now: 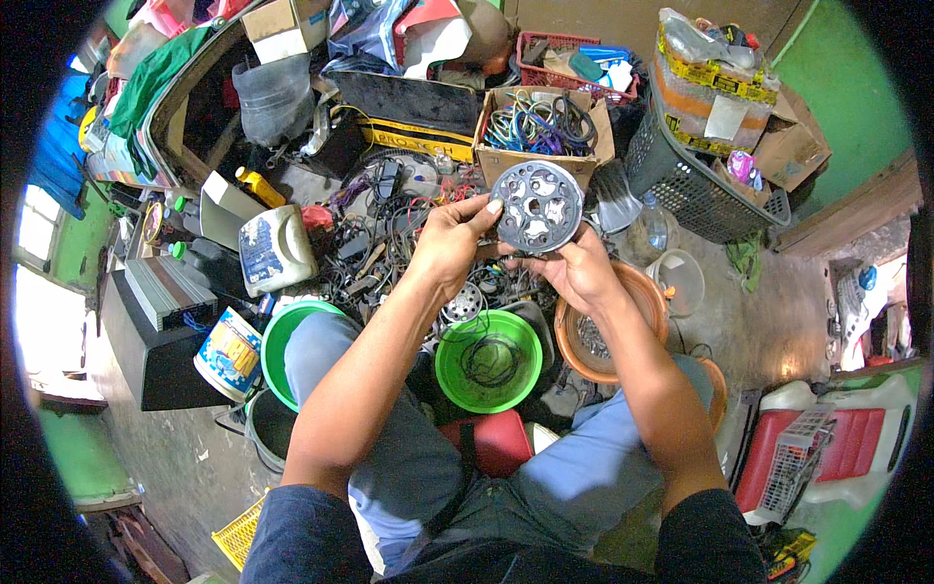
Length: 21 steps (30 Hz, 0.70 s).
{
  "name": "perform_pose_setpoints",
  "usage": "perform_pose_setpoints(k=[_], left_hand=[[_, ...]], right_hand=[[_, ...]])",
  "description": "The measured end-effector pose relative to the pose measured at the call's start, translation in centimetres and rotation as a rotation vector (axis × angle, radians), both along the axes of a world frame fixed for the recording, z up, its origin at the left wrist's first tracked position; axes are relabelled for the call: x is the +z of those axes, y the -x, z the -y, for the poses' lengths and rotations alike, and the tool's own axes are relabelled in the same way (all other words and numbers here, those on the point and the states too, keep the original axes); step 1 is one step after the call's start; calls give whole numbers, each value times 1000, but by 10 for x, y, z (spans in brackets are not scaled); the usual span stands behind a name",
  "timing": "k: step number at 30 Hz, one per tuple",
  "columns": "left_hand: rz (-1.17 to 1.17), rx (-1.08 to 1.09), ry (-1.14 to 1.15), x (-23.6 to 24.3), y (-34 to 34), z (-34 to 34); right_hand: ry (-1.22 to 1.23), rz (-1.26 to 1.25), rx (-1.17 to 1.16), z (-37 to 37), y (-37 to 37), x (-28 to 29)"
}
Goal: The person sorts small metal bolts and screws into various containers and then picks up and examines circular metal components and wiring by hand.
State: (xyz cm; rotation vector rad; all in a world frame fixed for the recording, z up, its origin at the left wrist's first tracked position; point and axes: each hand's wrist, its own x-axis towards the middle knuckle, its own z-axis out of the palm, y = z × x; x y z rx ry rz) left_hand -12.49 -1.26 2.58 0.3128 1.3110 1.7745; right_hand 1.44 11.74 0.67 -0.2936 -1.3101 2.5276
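Grey perforated metal disc (pixel 536 206) held between both hands

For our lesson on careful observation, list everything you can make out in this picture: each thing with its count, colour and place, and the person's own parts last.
perforated metal disc: one, grey, held up at centre
bowl with wire coil: one, green, below the disc
bowl with metal bits: one, orange, under the right forearm
basin: one, green, beside the left knee
cardboard box of cables: one, brown, behind the disc
laundry basket: one, dark grey, upper right
jerrycan: one, white, left of centre
paint tin: one, white with blue and yellow label, lower left
tangled cables: a heap, mostly black, centre floor
left hand: gripping the disc's left edge
right hand: supporting the disc from below
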Motion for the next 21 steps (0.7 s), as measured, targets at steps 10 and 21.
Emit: perform_pose_setpoints(k=[10, 21], left_hand=[[-31, -55, -31, 0, -4, 1], [43, -119, -32, 10, -15, -2]], right_hand=[[18, -29, 14, 0, -8, 5], [-9, -24, -147, 3, -4, -8]])
